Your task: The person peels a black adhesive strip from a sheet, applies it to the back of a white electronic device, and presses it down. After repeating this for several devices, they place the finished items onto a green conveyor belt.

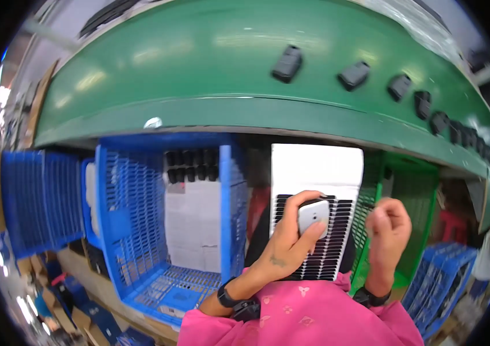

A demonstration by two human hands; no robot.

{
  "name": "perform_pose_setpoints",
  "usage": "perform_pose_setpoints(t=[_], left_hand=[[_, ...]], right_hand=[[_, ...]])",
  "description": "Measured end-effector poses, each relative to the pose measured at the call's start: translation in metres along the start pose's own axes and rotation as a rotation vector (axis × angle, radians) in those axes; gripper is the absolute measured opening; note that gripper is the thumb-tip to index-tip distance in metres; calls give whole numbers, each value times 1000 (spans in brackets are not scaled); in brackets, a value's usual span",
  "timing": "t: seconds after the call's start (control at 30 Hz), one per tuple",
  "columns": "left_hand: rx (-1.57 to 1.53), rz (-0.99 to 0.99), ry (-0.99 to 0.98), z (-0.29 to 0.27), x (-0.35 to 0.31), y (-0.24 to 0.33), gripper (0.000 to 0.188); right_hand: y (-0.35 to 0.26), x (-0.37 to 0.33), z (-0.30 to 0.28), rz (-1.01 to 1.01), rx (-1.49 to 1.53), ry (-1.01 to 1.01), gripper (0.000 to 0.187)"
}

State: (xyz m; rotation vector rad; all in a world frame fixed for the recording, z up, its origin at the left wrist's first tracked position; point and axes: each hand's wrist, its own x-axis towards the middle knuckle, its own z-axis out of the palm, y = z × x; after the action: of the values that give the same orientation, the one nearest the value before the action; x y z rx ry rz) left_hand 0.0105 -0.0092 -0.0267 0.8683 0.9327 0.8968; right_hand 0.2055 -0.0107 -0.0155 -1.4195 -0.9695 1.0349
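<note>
Your left hand (286,243) curled its fingers round a smooth, white, rounded device (310,218), long axis pointing roughly away from you, above a slotted black-and-white tray (341,226); your right hand (388,225) pinched a small, blurred dark piece (370,206).

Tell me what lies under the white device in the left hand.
Under the white device and left hand: a white board with rows of black strips. The part they cover cannot be seen.

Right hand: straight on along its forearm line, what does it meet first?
Probably the front edge of the green bench; height is unclear, so the right hand might pass beneath it.
</note>
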Motion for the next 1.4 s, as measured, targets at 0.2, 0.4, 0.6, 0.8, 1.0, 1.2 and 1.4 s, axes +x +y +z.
perform_pose_setpoints(t=[0.2, 0.4, 0.6, 0.8, 1.0, 1.2, 1.4], left_hand=[[47, 55, -24, 18, -12, 16, 41], [150, 16, -90, 22, -12, 24, 41], [137, -46, -104, 23, -12, 27, 42], [148, -65, -86, 24, -13, 27, 42], [187, -39, -72, 25, -12, 24, 42], [185, -25, -63, 25, -12, 22, 42], [184, 2, -61, 26, -14, 21, 42]], right_hand=[[-55, -8, 34, 259, 295, -346, 9], [-56, -7, 27, 257, 349, -375, 7], [-50, -8, 24, 282, 289, -348, 8], [-51, -8, 29, 274, 297, -301, 8], [-50, -8, 35, 241, 231, -246, 12], [-51, -7, 34, 281, 260, -274, 11], [-42, -11, 32, 227, 249, -264, 10]])
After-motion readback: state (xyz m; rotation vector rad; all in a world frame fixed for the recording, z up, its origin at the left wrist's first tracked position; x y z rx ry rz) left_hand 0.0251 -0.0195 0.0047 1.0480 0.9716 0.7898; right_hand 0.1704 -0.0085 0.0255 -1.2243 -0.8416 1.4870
